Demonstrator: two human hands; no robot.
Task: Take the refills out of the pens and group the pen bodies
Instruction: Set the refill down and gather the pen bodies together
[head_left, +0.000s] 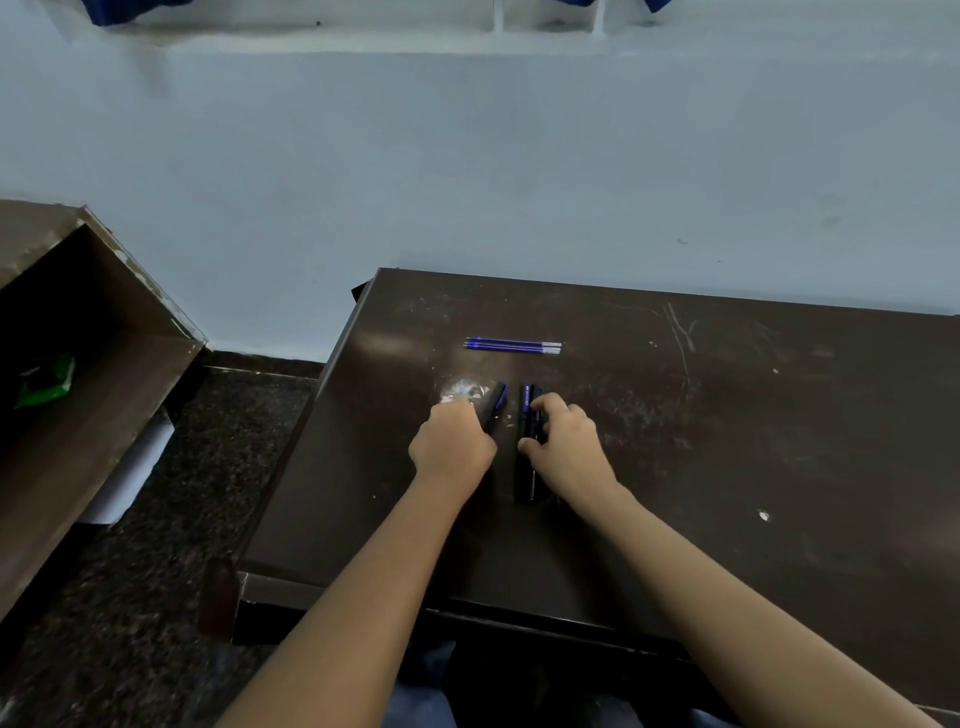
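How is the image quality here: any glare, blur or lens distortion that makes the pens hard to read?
Head view: a bright glare patch on the table lies just beyond the left hand, beside the pen body it holds; wide-angle bending curves the table edges; the dark pen bodies under the right hand blend into the dark top; the blue refills stay fairly sharp.

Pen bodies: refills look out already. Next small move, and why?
Probably slide the left hand's pen body right, against the bodies under the right hand. The refills already lie together farther back on the desk, while a gap separates this angled body from the rest.
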